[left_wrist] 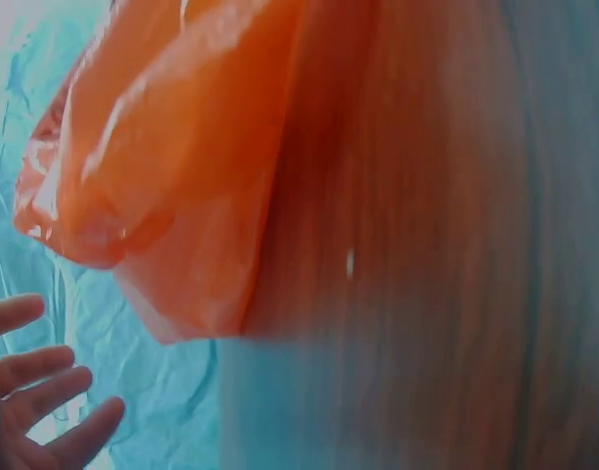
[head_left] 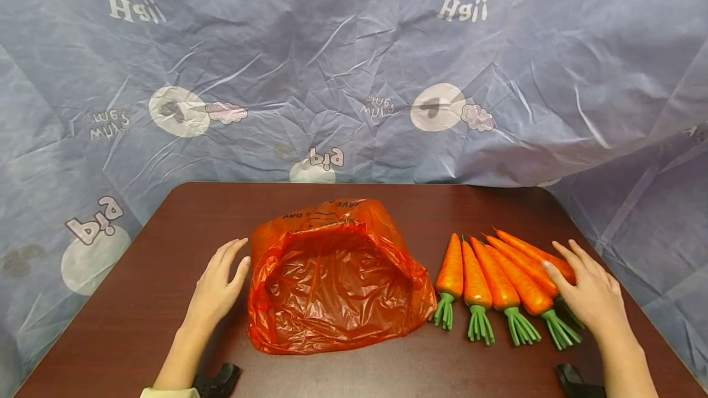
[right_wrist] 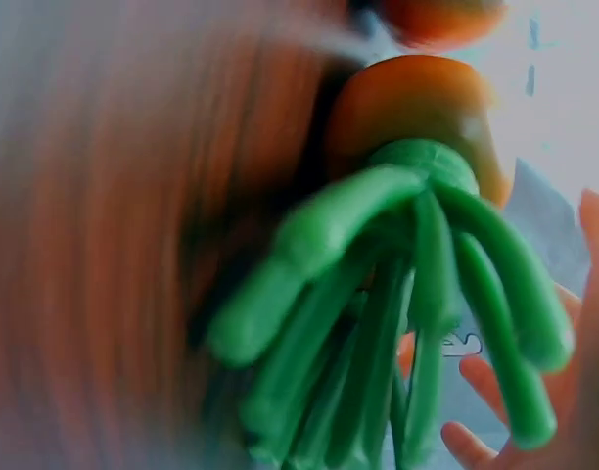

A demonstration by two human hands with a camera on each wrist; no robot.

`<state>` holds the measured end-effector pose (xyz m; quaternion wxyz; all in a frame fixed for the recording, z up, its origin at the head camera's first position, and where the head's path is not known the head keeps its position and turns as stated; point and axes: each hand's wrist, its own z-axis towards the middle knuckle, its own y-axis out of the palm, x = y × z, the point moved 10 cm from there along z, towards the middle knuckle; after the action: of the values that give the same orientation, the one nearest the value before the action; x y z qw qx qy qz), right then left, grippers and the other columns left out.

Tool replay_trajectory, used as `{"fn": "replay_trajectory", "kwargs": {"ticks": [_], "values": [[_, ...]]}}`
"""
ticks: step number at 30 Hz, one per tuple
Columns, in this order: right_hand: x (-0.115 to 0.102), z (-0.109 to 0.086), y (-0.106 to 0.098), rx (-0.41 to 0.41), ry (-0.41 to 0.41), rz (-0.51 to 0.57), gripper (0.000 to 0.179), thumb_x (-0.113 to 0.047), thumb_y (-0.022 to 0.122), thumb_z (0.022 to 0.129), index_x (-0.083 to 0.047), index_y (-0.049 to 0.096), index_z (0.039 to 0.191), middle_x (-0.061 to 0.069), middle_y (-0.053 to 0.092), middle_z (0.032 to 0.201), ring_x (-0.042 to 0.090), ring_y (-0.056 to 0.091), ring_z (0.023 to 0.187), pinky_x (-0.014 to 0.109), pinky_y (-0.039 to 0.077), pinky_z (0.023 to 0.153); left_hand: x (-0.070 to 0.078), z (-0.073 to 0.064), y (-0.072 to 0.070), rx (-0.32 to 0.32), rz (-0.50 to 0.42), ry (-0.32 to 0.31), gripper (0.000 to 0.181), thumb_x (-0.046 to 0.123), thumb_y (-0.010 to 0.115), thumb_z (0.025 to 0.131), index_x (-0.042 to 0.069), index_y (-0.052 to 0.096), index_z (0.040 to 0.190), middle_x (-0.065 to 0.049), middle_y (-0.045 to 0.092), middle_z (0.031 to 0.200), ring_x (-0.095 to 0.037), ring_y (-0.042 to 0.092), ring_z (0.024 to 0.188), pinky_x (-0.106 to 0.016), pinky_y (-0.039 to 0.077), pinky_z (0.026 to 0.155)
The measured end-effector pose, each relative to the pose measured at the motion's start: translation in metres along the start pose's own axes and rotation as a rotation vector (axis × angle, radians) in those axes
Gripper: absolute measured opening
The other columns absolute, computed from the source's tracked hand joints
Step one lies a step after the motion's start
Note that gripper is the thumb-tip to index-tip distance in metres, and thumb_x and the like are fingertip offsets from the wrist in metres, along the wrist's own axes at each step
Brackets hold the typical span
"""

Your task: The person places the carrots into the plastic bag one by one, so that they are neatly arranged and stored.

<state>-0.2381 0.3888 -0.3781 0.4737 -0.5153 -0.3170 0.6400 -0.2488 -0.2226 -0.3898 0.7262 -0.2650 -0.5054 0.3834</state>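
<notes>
A red plastic bag (head_left: 332,287) lies spread on the table, its wide mouth facing the near edge and printed black lettering on its far side. My left hand (head_left: 218,284) is just left of the bag, fingers spread and holding nothing. In the left wrist view the fingers (left_wrist: 35,372) appear beside the bag (left_wrist: 182,176). Several orange carrots (head_left: 495,278) with short green stems fan out to the right of the bag. Over the rightmost carrots is my right hand (head_left: 594,293), fingers extended. The right wrist view shows green stems (right_wrist: 427,264) close up, with the fingers behind them.
The dark brown table (head_left: 138,306) has rounded far corners. Behind it and along the right hangs a blue-grey cloth (head_left: 332,66) with cartoon prints. Black wrist-worn devices (head_left: 221,379) show below the hands.
</notes>
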Motion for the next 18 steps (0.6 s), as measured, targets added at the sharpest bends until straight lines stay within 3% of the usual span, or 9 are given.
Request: {"fn": "replay_trajectory", "kwargs": {"ticks": [6, 8, 13, 18], "values": [[0.011, 0.001, -0.001, 0.065, -0.023, 0.092, 0.050, -0.030, 0.042, 0.095, -0.015, 0.031, 0.142, 0.022, 0.021, 0.148, 0.054, 0.018, 0.127, 0.070, 0.008, 0.097, 0.012, -0.006, -0.012, 0.182, -0.079, 0.057, 0.034, 0.020, 0.050, 0.092, 0.010, 0.052, 0.125, -0.012, 0.049, 0.127, -0.031, 0.055, 0.103, -0.045, 0.046, 0.084], [0.015, 0.002, -0.001, 0.081, -0.031, 0.114, 0.049, -0.028, 0.042, 0.096, -0.013, 0.033, 0.141, 0.023, 0.023, 0.147, 0.054, 0.019, 0.127, 0.070, 0.008, 0.098, 0.015, -0.008, -0.015, 0.234, -0.105, 0.076, 0.031, 0.016, 0.049, 0.092, 0.009, 0.054, 0.122, -0.011, 0.051, 0.125, -0.027, 0.054, 0.105, -0.035, 0.047, 0.085], [0.024, 0.001, 0.001, 0.094, -0.037, 0.147, 0.047, -0.024, 0.043, 0.095, -0.010, 0.036, 0.140, 0.025, 0.026, 0.145, 0.054, 0.019, 0.127, 0.069, 0.011, 0.097, 0.027, -0.017, -0.020, 0.352, -0.208, 0.166, 0.027, 0.003, 0.049, 0.089, 0.001, 0.056, 0.115, -0.015, 0.052, 0.119, -0.017, 0.048, 0.110, -0.004, 0.036, 0.091], [0.031, 0.000, 0.006, 0.086, -0.048, 0.158, 0.048, -0.022, 0.045, 0.094, -0.007, 0.036, 0.139, 0.028, 0.026, 0.143, 0.054, 0.019, 0.127, 0.068, 0.013, 0.098, 0.038, -0.026, -0.022, 0.440, -0.280, 0.248, 0.028, -0.003, 0.049, 0.086, -0.002, 0.057, 0.113, -0.018, 0.051, 0.119, -0.005, 0.043, 0.114, -0.003, 0.030, 0.095]]}}
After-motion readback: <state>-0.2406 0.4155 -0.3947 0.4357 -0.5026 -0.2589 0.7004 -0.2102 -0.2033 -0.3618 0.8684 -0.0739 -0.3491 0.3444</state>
